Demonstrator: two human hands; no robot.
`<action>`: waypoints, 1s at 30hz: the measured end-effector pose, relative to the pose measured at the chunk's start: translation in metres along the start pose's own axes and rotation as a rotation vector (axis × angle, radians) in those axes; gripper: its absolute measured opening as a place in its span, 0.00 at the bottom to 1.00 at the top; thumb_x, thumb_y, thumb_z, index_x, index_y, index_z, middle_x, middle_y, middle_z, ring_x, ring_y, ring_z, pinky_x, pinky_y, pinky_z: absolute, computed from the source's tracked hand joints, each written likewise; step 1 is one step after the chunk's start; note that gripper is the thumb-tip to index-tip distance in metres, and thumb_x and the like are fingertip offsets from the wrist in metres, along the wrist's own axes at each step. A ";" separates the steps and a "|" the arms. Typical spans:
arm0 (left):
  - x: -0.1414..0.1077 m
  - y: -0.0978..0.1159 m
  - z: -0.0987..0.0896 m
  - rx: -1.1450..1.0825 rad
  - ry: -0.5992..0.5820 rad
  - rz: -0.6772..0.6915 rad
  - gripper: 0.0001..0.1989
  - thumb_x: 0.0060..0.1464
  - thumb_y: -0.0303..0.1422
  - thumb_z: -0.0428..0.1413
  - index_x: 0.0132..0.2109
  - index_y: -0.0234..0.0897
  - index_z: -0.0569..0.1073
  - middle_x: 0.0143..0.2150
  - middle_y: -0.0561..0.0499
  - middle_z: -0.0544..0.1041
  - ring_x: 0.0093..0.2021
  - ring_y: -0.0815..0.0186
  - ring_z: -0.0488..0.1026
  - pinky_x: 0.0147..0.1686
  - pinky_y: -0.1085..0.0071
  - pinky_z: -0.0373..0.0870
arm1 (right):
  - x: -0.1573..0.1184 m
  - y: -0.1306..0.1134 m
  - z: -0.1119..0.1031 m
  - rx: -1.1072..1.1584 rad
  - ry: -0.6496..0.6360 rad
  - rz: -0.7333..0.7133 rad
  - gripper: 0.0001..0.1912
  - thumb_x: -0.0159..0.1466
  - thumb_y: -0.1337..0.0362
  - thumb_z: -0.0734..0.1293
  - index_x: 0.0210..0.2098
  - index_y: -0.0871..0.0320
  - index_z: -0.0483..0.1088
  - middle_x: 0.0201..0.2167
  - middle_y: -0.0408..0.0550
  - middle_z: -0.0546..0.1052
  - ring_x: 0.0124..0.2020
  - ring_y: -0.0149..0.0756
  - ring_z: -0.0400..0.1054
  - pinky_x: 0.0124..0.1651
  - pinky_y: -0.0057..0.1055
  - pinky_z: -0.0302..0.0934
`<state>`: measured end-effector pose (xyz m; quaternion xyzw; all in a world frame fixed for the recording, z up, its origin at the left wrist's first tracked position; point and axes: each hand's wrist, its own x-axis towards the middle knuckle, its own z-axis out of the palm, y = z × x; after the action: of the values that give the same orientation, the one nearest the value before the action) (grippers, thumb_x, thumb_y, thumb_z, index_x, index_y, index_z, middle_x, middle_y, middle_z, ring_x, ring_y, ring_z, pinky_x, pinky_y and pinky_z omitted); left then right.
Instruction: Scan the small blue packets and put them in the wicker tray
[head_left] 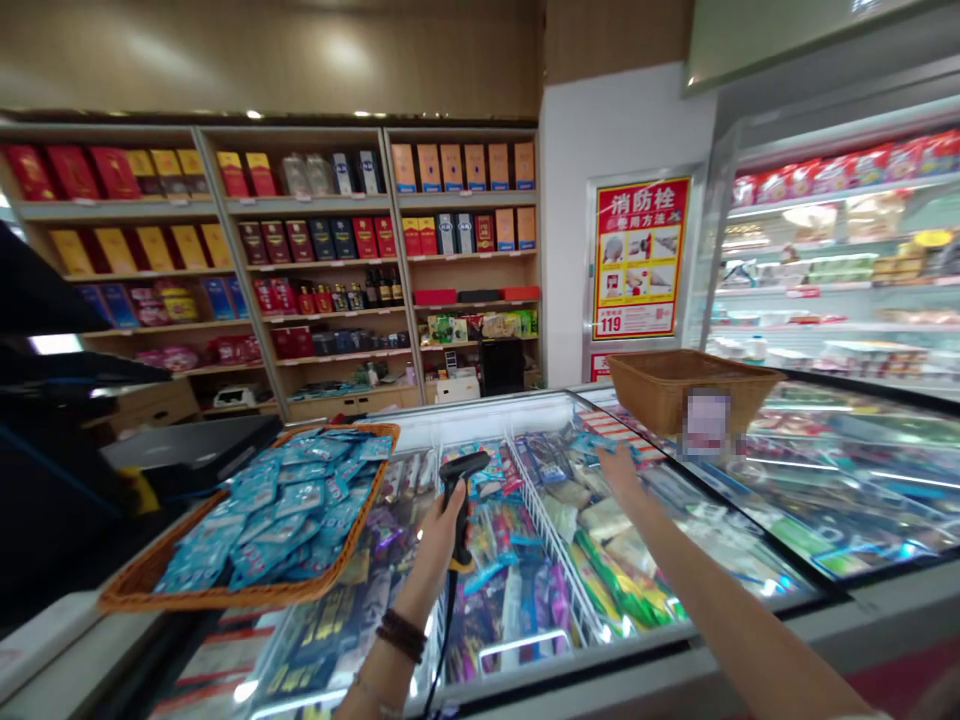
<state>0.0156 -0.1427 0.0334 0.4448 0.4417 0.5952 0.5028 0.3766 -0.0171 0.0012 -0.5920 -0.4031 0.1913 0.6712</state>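
Observation:
My left hand [444, 525] is wrapped round the handle of a black barcode scanner [463, 466], its head tilted up over the chest freezer and its cable trailing down. My right hand [619, 470] stretches forward over the freezer, its fingers closed at a small blue packet [591, 442]. The fingertips are partly blurred. To the left, a wicker basket [382, 490] holds a heap of similar blue packets [289, 500]. Beneath both hands, the freezer shows wrapped ice creams [514, 560] between white wire dividers [551, 540].
A brown basket [660, 368] stands on the freezer to the right. A black freezer edge [720, 490] runs diagonally beside my right arm. Dark equipment [195, 450] stands at the left. Shelves of boxed goods [322, 240] line the back, with a refrigerated display [840, 250] at right.

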 end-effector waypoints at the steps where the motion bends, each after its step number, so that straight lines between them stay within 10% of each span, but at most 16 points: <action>1: -0.001 0.002 -0.006 -0.009 0.017 0.013 0.50 0.27 0.85 0.73 0.29 0.43 0.72 0.21 0.57 0.69 0.18 0.72 0.64 0.17 0.74 0.61 | -0.006 -0.003 0.009 -0.055 0.028 0.033 0.26 0.63 0.44 0.80 0.53 0.52 0.81 0.58 0.69 0.88 0.70 0.73 0.81 0.77 0.69 0.75; 6: -0.014 0.023 -0.045 -0.024 0.054 0.053 0.48 0.32 0.82 0.75 0.33 0.42 0.73 0.25 0.56 0.73 0.19 0.71 0.67 0.19 0.74 0.62 | -0.049 -0.021 0.078 -0.059 -0.039 0.021 0.25 0.63 0.52 0.77 0.56 0.57 0.84 0.71 0.75 0.83 0.69 0.69 0.84 0.78 0.61 0.75; 10: -0.029 0.048 -0.084 -0.038 0.143 0.098 0.48 0.33 0.80 0.77 0.35 0.42 0.74 0.26 0.56 0.75 0.20 0.72 0.66 0.20 0.74 0.62 | -0.105 -0.042 0.149 -0.005 -0.324 -0.028 0.18 0.61 0.51 0.79 0.48 0.50 0.85 0.55 0.60 0.91 0.61 0.64 0.88 0.73 0.62 0.78; 17: -0.050 0.078 -0.154 0.029 0.318 0.124 0.47 0.34 0.80 0.76 0.35 0.43 0.74 0.22 0.59 0.70 0.20 0.70 0.67 0.21 0.73 0.62 | -0.229 -0.102 0.248 -0.108 -0.809 -0.259 0.20 0.69 0.53 0.80 0.57 0.54 0.86 0.61 0.60 0.89 0.56 0.55 0.88 0.70 0.51 0.79; 25: -0.060 0.074 -0.202 0.084 0.416 0.114 0.44 0.40 0.79 0.76 0.34 0.44 0.73 0.21 0.58 0.70 0.19 0.67 0.68 0.20 0.71 0.63 | -0.276 -0.124 0.299 -0.334 -0.910 -0.299 0.42 0.49 0.52 0.93 0.61 0.53 0.84 0.65 0.59 0.84 0.65 0.65 0.84 0.71 0.52 0.76; 30: -0.060 0.066 -0.207 0.088 0.432 0.096 0.46 0.38 0.80 0.75 0.34 0.45 0.72 0.21 0.57 0.69 0.18 0.67 0.67 0.19 0.72 0.60 | -0.266 -0.118 0.309 -0.250 -0.785 -0.244 0.17 0.55 0.60 0.87 0.42 0.50 0.84 0.46 0.50 0.89 0.57 0.58 0.88 0.61 0.45 0.80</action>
<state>-0.1935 -0.2251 0.0478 0.3491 0.5429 0.6801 0.3478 -0.0466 -0.0407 0.0216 -0.4990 -0.7150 0.2709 0.4078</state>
